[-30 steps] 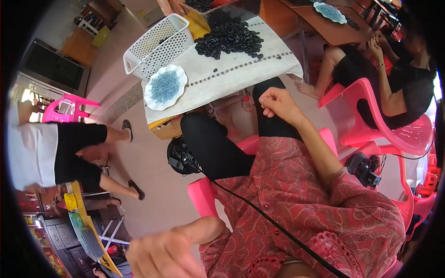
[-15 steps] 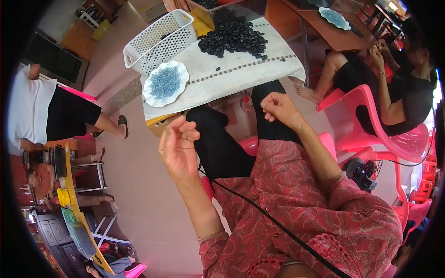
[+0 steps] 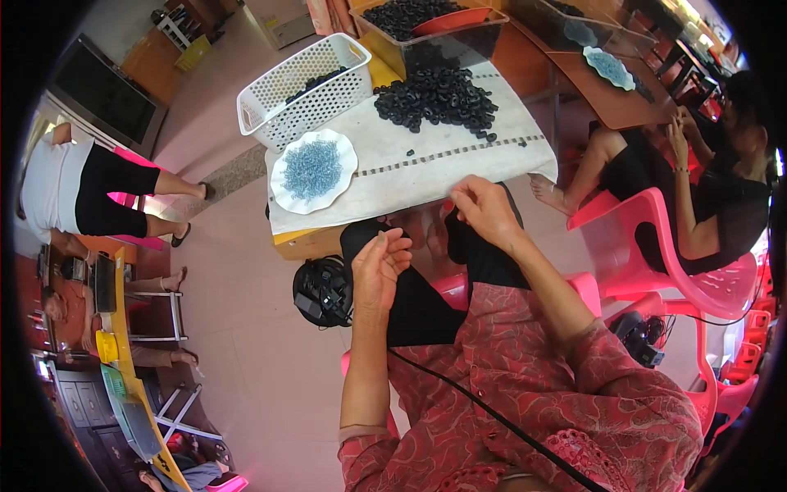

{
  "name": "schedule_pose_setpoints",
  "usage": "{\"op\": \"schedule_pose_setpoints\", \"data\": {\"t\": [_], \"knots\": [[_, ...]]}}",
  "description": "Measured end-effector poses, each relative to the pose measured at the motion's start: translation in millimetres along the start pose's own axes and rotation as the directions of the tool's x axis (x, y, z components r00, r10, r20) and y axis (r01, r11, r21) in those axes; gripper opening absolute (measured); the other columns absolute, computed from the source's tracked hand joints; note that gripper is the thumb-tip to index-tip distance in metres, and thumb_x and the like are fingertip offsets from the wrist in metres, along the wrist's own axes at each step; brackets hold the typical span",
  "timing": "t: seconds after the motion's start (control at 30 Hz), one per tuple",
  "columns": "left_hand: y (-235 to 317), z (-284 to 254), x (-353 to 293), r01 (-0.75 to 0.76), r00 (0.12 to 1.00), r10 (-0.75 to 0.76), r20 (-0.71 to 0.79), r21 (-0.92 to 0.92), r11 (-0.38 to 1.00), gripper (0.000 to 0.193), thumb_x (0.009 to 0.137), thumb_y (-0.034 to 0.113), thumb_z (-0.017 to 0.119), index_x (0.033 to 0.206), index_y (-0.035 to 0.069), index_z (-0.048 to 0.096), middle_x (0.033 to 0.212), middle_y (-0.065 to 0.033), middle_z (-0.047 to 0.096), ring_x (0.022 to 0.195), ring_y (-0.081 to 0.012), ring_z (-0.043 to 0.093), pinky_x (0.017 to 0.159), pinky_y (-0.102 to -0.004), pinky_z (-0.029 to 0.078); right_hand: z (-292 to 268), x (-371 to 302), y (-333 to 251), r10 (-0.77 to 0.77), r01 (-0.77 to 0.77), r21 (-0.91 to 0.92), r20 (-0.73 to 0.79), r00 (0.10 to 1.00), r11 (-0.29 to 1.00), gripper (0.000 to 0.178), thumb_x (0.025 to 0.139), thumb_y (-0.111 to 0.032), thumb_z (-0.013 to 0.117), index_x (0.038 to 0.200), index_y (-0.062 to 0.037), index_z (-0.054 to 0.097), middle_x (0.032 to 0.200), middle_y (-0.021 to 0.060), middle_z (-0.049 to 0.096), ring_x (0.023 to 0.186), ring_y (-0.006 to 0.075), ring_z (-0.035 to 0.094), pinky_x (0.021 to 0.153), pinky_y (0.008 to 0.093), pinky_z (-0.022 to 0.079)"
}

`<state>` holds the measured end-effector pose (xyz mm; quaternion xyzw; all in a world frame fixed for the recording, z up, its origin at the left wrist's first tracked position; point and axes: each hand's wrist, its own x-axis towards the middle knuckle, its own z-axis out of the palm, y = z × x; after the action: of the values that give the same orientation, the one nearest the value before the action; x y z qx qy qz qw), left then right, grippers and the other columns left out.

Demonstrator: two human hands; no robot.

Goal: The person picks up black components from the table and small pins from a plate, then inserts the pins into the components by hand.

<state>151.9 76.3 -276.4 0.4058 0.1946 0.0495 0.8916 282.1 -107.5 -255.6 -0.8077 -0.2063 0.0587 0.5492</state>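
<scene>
Both my hands are held above my lap, just in front of the table's near edge. Thumb and fingers of my left hand [image 3: 382, 269] are curled together in a pinch; whatever lies between them is too small to make out. My right hand [image 3: 485, 210] is also closed, its fingertips pressed together and pointing at my left hand, with any contents hidden. Closest on the cloth-covered table [image 3: 443, 176] are a white scalloped plate [image 3: 351, 182] of small clear-blue pieces [image 3: 311, 170] and a heap of black ring-shaped parts [image 3: 438, 98].
A white perforated basket [image 3: 316, 97] with some black parts stands behind the plate. Farther back is a clear bin [image 3: 455, 41] of black parts. Black cabled gear [image 3: 324, 293] is beside my left knee. On the right, another person sits in a pink chair [image 3: 656, 238].
My hands have come closer together, the left one moving right with its fingers more closed. The view has shifted, bringing the table lower and the black gear into sight.
</scene>
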Motion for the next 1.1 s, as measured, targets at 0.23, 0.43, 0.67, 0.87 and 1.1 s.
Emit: {"op": "schedule_pose_setpoints", "data": {"t": [0.23,0.43,0.67,0.87,1.1], "knots": [[3.2,1.0,-5.6,-0.035,0.999,0.036,0.013,-0.028,0.999,0.031,0.092,0.024,0.055,0.108,-0.002,0.06,0.09,-0.0123,0.067,0.072,-0.0153,0.062,0.066,-0.0259,0.049,42.2,79.9,8.7,-0.318,0.252,-0.375,-0.125,0.94,0.892,0.017,0.086,-0.017,0.054,0.09,-0.0033,0.063,0.087,0.0202,0.059,0.08,0.0379,0.059,0.071,0.0448,0.047],[8.8,-6.8,-9.1,-0.045,0.999,0.044,-0.009,-0.155,0.987,0.03,0.093,0.022,0.053,0.109,-0.004,0.059,0.09,-0.0132,0.066,0.072,-0.0165,0.062,0.066,-0.0271,0.05,57.5,98.4,14.0,-0.181,0.134,-0.548,-0.033,0.983,0.826,0.017,0.085,-0.022,0.057,0.091,-0.007,0.063,0.09,0.0165,0.053,0.077,0.0363,0.059,0.067,0.0462,0.048],[9.8,-6.6,-11.2,-0.038,0.999,0.031,-0.037,-0.189,0.981,0.03,0.094,0.022,0.052,0.108,-0.003,0.06,0.09,-0.0127,0.066,0.073,-0.0158,0.062,0.067,-0.0276,0.049,63.3,94.9,25.8,-0.477,0.348,-0.53,-0.125,0.87,0.773,0.011,0.085,-0.013,0.059,0.084,-0.003,0.055,0.081,0.0122,0.055,0.063,0.0286,0.059,0.055,0.0372,0.047],[10.1,-7.0,-11.0,-0.056,0.997,0.047,-0.055,-0.187,0.981,0.03,0.094,0.022,0.051,0.108,-0.003,0.06,0.09,-0.0122,0.066,0.073,-0.0151,0.062,0.066,-0.0272,0.049,19.3,83.0,38.9,0.099,0.003,0.329,-0.291,0.952,0.944,0.017,0.088,-0.016,0.057,0.087,0.0002,0.056,0.065,0.0053,0.059,0.051,0.0099,0.055,0.047,0.0261,0.045],[7.7,-3.5,-8.8,-0.041,0.995,0.038,-0.089,-0.032,0.999,0.027,0.094,0.019,0.052,0.108,-0.002,0.06,0.09,-0.011,0.066,0.072,-0.0137,0.062,0.063,-0.0254,0.049,-16.6,39.6,46.2,0.222,-0.05,0.511,-0.282,0.934,0.858,0.012,0.093,-0.012,0.054,0.095,-0.0003,0.055,0.083,0.0056,0.062,0.06,0.0066,0.054,0.052,0.0192,0.043]]}}
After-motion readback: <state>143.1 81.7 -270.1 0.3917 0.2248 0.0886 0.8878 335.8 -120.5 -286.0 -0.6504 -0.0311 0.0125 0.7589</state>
